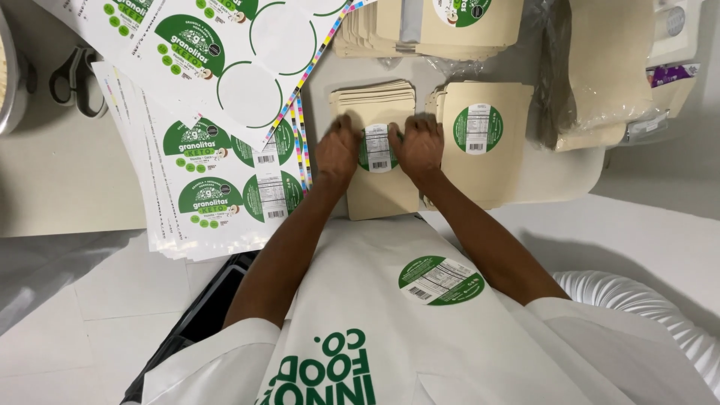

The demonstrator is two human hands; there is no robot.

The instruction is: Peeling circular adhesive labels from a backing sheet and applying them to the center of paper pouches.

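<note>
Frame centre: left hand (337, 148) and right hand (420, 144), fingers flat, pressing round green label (377, 149) onto kraft pouch (381, 193); sticker sheets (217, 112) upper left

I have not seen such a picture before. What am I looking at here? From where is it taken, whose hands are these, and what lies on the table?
There is one picture, taken by a camera worn on a person's head and looking down. So the two bare arms reaching forward belong to that person, and the white cloth at the bottom is their apron, which has a round green sticker on it.

The left hand and the right hand press a round green and white label onto a tan paper pouch that lies on top of a stack. Neither hand grips anything; the fingers lie on the label's edges.

To the right lies an already labelled pouch. To the left are sheets of printed labels, some already peeled off. Scissors lie at far left, and more pouches are stacked at the top.
</note>
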